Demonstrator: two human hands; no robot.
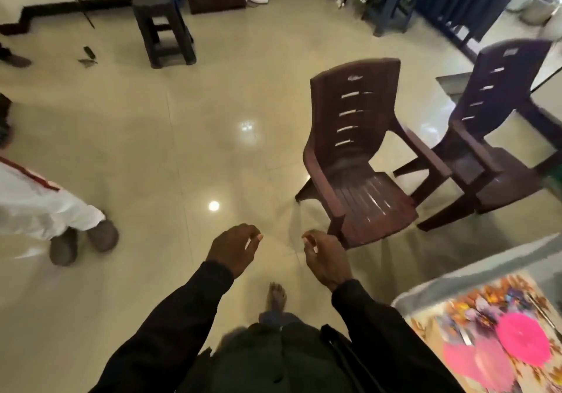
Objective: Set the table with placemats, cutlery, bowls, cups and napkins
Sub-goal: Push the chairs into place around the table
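Head view, entry 1.

A: Both hands sit low-centre in frame, over bare floor. The left hand and the right hand have slack, loosely curled fingers, and neither holds anything.

B: Why that posture?

A: Judged: the person is mid-stride, a bare foot ahead, with no load picked up.

B: Where are the task items?

A: Lower right corner. The table carries a floral placemat, and on it lie pink round pieces. They may be bowls or plates, but they are too blurred to tell. Both hands are well apart from them.

B: Orientation?

A: The mat is cropped by the frame, so its long axis cannot be fixed. Its upper edge rises toward the right. A thin metallic strip, probably cutlery, lies on the mat with its long axis running upper left to lower right. Which end is the handle cannot be told.

B: Seating?

A: A brown chair, centre right, opens its seat toward the lower right, presumably placed to serve that setting.
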